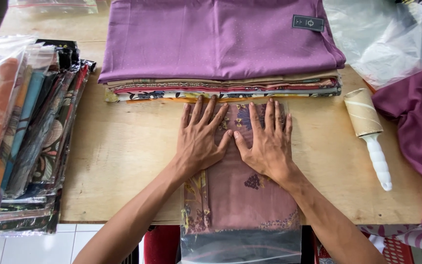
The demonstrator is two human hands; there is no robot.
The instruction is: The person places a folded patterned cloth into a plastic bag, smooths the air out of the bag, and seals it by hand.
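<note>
Bagged mauve cloth lies on a wooden surface — long axis running away from the person, near end overhanging — both hands, left and right, pressed flat, fingers spread, grasping nothing.

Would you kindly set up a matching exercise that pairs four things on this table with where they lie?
Things:
1. lint roller
2. purple cloth
3. bagged fabrics
4. mauve bagged cloth

Places:
A. on top of the folded stack at the far side
B. piled at the left edge
C. under both hands, left hand and right hand
D. right of the hands, on bare wood

Pairs: 1-D, 2-A, 3-B, 4-C
</note>
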